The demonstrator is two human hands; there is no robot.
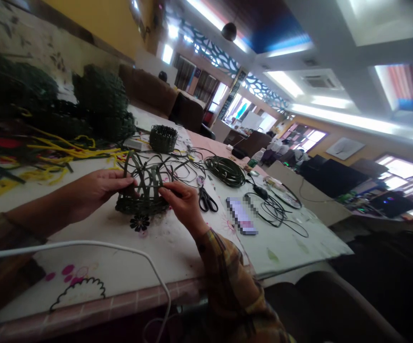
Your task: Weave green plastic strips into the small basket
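Dark green and half woven: a basket with upright strips, on the left side of the pale floral desk. Pinched at its left by the left fingers and at its right by the right fingers, with little gap in either grip. Farther off, another woven basket; to the right, black scissors, a green coil and a phone. Far in the room, brown seating and ceiling lights.

Cannot read the pixelated phone, nor see every finger of the left hand behind the green strips. Can trace the white cable only to the left edge, and barely separate the blurred woven pieces at upper left.
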